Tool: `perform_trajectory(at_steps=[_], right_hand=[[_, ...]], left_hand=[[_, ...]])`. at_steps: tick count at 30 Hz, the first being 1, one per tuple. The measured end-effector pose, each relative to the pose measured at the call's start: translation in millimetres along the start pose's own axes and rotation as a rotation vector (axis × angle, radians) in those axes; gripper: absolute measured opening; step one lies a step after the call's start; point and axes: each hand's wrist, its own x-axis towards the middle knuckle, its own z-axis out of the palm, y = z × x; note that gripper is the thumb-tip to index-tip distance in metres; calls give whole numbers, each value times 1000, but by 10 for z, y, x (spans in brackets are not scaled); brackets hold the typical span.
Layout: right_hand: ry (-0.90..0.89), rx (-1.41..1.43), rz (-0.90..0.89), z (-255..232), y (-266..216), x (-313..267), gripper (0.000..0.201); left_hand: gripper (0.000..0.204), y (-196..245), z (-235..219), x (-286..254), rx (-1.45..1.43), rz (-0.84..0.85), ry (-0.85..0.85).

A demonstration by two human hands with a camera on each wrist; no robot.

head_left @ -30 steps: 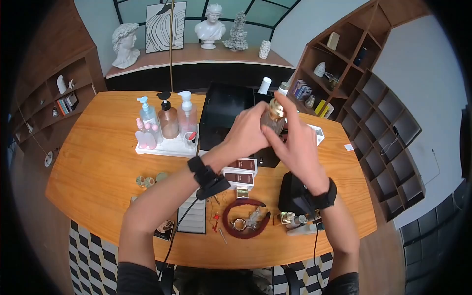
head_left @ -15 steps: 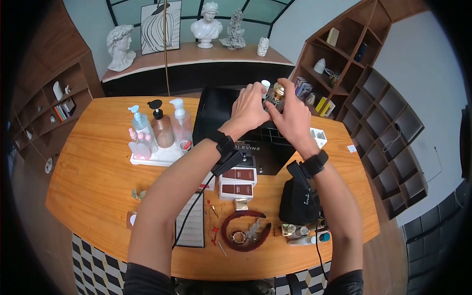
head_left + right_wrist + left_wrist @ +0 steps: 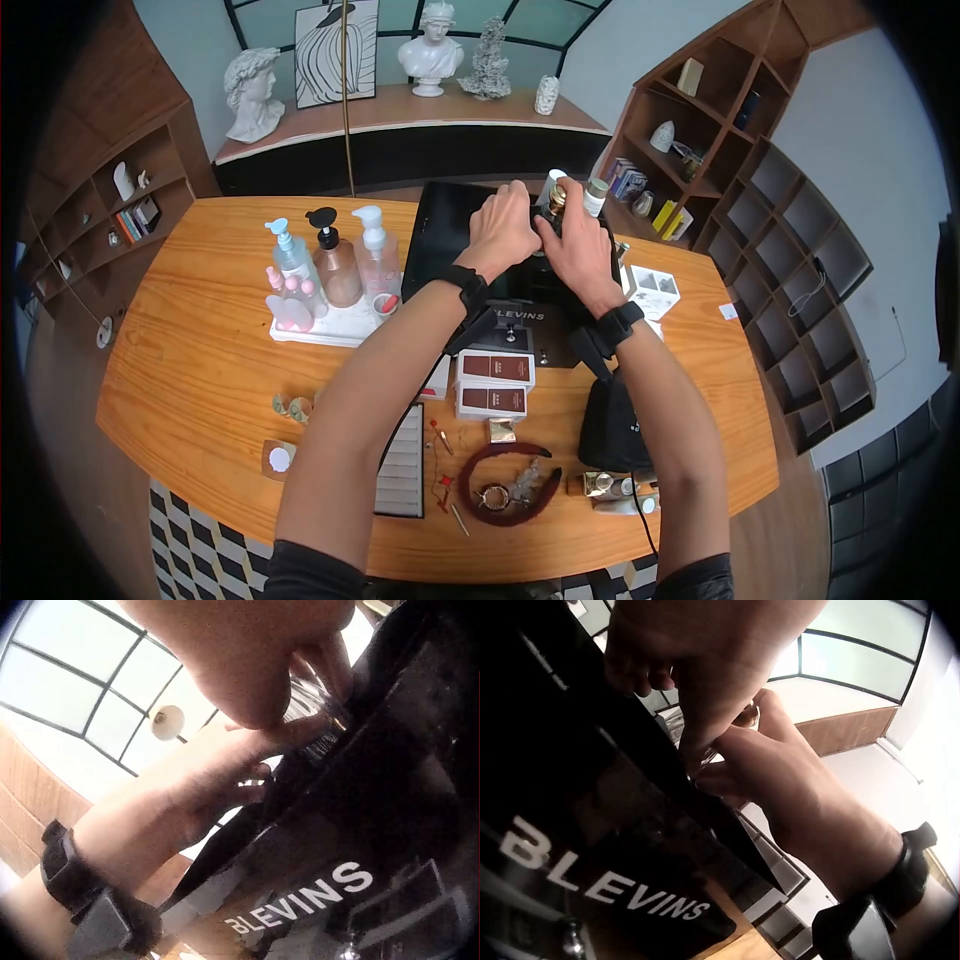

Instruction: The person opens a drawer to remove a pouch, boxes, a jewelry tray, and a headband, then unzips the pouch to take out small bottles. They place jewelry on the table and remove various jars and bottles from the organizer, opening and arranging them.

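Observation:
Both hands are together over the back right part of a black box (image 3: 440, 235) lettered BLEVINS. Between them is a glass bottle with a gold cap (image 3: 557, 201), and its ribbed clear glass (image 3: 306, 694) shows in the right wrist view. My left hand (image 3: 503, 228) grips the bottle's left side with bent fingers. From the right, my right hand (image 3: 580, 250) holds it between thumb and fingers, the index finger beside the cap. The hands hide most of the bottle's lower part. White-capped bottles (image 3: 594, 197) stand close behind the right hand.
Pump bottles (image 3: 338, 270) stand on a white tray (image 3: 315, 335) at left. Nearer are brown-and-white boxes (image 3: 495, 400), a dark red headband (image 3: 480, 510), a grey jewelry tray (image 3: 402, 475) and a black bag (image 3: 610, 430). A white divided holder (image 3: 655, 292) sits right of the box.
Both hands have moved forward and down with the gold-capped bottle, from above the black box to close over its back right part.

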Motion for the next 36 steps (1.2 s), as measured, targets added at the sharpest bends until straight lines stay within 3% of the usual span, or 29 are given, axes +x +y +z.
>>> perform_trajectory(at_steps=[9,14,17,18,20,22,24,27,28,30,31,33,35,36], right_hand=[[30,94,6,178,104,30,55],[58,107,-26,180,132,-25,61],[-22,90,0,32,76,-68,66],[-20,93,5,-44,51,-94,66],[229,78,-159,-237,-30,-140,58],[253,237,-174,-521,-205,-226,36],[57,461,-92,-965,-501,-456,27],[41,767,-111,-1414,-925,-1090,24],[-12,719,-64,-1625,-1055,-1383,22],[61,638,-235,-1730,-1135,-1977,27],[-37,581,-264,-1848,-1176,-2306,32],[-112,678,-274,-1628,-1100,-2982,32],[-114,622,-274,-1382,-1049,-3569,29],[-179,613,-182,-1190,-950,-3876,29]], left_hand=[[42,-72,93,82,15,-34,-15],[43,-58,84,32,28,-30,-3],[46,-11,-16,-55,5,-3,18],[45,6,-45,-106,-68,66,107],[44,131,-169,-220,-138,137,178],[33,353,-359,-318,-381,214,139],[26,631,-597,-595,-616,389,136],[27,996,-1036,-1300,-683,480,100],[30,1053,-1146,-1591,-651,507,86],[33,1101,-1257,-2226,-568,654,89],[33,1057,-1216,-2584,-556,706,64],[28,914,-1034,-3243,-703,685,-91],[24,685,-738,-3797,-637,653,-231],[22,579,-517,-4089,-669,517,-275]])
